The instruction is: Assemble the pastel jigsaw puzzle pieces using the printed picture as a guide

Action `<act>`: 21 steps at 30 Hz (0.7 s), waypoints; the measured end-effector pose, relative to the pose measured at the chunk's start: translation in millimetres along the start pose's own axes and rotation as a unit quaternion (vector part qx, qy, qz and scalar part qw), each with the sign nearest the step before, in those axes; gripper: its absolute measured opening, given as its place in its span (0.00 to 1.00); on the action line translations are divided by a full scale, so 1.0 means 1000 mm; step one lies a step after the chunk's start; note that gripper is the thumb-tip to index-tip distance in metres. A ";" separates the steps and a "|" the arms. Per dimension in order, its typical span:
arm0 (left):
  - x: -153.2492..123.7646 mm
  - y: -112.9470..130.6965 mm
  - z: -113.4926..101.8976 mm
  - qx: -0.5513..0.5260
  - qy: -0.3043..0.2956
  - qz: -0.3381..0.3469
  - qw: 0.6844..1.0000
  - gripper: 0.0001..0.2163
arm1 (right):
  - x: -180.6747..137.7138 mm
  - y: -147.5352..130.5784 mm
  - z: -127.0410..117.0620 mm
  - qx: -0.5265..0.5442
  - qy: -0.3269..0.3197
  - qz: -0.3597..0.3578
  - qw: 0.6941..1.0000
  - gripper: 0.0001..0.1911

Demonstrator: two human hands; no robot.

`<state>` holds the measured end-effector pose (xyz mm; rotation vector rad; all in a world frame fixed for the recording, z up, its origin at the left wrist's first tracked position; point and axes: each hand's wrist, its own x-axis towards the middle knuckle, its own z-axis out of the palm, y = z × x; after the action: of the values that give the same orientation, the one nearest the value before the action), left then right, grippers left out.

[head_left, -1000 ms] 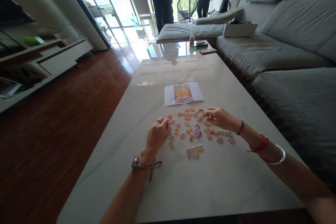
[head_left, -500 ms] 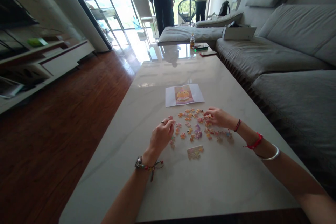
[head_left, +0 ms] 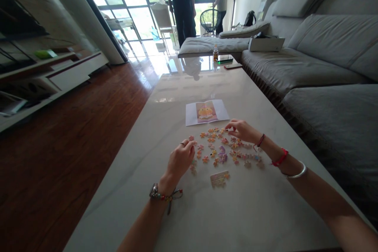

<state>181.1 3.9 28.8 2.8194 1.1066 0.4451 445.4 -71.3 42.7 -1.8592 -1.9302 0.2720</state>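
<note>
Several small pastel jigsaw pieces (head_left: 222, 150) lie scattered on a pale marble table (head_left: 206, 212). My left hand (head_left: 180, 160) rests at their left edge, fingers curled in a pinch; what it holds is too small to name. My right hand (head_left: 241, 130) reaches over the far right of the scatter, fingertips pinched on a piece (head_left: 230, 129). A small joined cluster of pieces (head_left: 219, 178) lies nearer me. A printed reference picture (head_left: 206, 112) lies flat beyond the pieces.
A grey sofa (head_left: 321, 63) runs along the table's right side, with a white box (head_left: 265, 43) on it. A small bottle (head_left: 215, 52) and phones (head_left: 225, 59) sit at the table's far end. Two people (head_left: 180, 0) stand by the windows. Low shelving (head_left: 44, 75) lines the left wall.
The view has tipped up a little. My right hand has shifted slightly left and farther along the pieces; my left hand has stayed by the left edge.
</note>
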 end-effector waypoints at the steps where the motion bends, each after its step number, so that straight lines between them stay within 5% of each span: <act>1: 0.000 0.000 0.000 0.000 -0.002 0.001 1.000 0.10 | 0.008 -0.005 0.003 0.005 -0.010 -0.012 1.000 0.09; 5: 0.000 -0.001 -0.002 0.000 -0.006 -0.001 1.000 0.11 | 0.040 -0.023 0.026 -0.031 -0.060 -0.050 0.996 0.12; 9: 0.000 -0.002 -0.002 0.004 -0.005 -0.004 1.000 0.10 | 0.053 -0.027 0.041 -0.050 -0.078 -0.051 0.994 0.06; 21: 0.000 -0.004 -0.005 -0.005 0.000 -0.026 1.000 0.11 | 0.053 -0.013 0.013 -0.054 -0.035 -0.032 0.997 0.08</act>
<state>177.1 6.8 32.8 2.7742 1.1714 0.4465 428.6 -18.4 46.4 -1.8753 -2.0847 0.2187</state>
